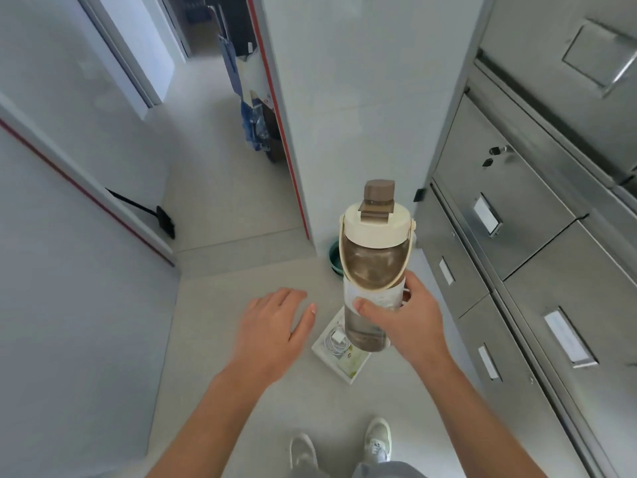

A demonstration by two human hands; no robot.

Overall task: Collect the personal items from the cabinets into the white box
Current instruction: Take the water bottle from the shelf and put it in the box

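Right hand (403, 319), centre frame, grips the brown bottle (374, 263), its label blurred; my left hand (272, 326) hangs spread beside the white box (322, 343).

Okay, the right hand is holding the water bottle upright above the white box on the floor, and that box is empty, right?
Not empty. The head view shows a coiled white cable and a greenish packet lying in the white box. The rest stands: the right hand holds the water bottle upright above it.
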